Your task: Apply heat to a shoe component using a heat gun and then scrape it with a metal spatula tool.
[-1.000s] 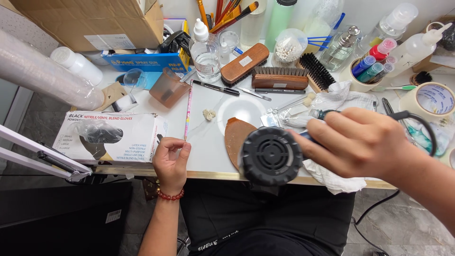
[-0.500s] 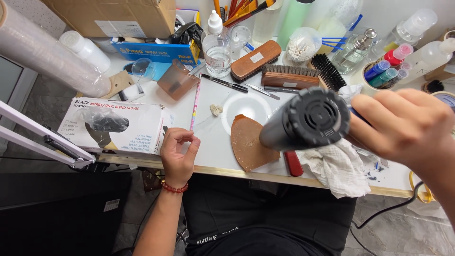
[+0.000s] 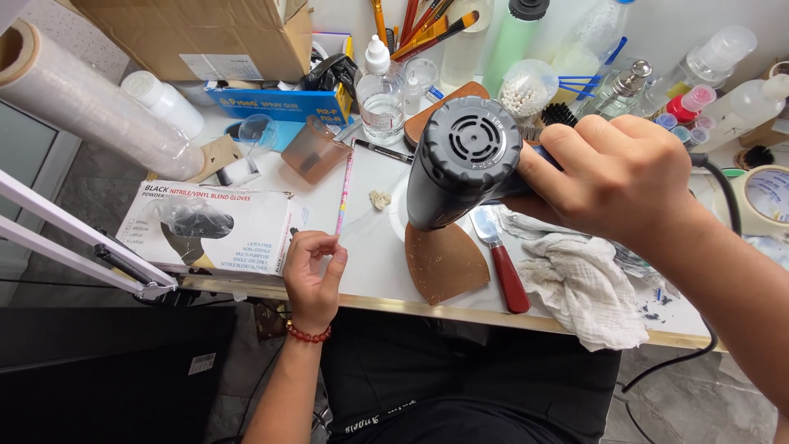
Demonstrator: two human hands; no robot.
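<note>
The white tabletop (image 3: 370, 263) is the biggest thing here, and it is crowded at the back with bottles, brushes and a cardboard box. A fat roll of clear wrap (image 3: 90, 103) lies at the far left. In front of it sits a flat box of gloves (image 3: 218, 226), close to the near edge, likely so it is easy to reach.

The person holds a black heat gun (image 3: 460, 160) up in the air over the middle of the tabletop. Its round back vent faces the camera, and its nose seems to point down, probably to warm what lies below. The right hand (image 3: 616, 181) has its grip wrapped tight around the handle, fingers curled all the way round.

Just under the heat gun lies a brown leather piece (image 3: 444, 263), flat, near the front edge. Beside it, on its right, rests a small knife with a red handle (image 3: 505, 263), and next to that a crumpled white cloth (image 3: 588, 284), handy for wiping.

The left hand (image 3: 316, 271) rests on the tabletop by the glove box. Its grip is loosely curled, with the thumb and a fingertip close together. Whether it pinches something tiny cannot be told.
</note>
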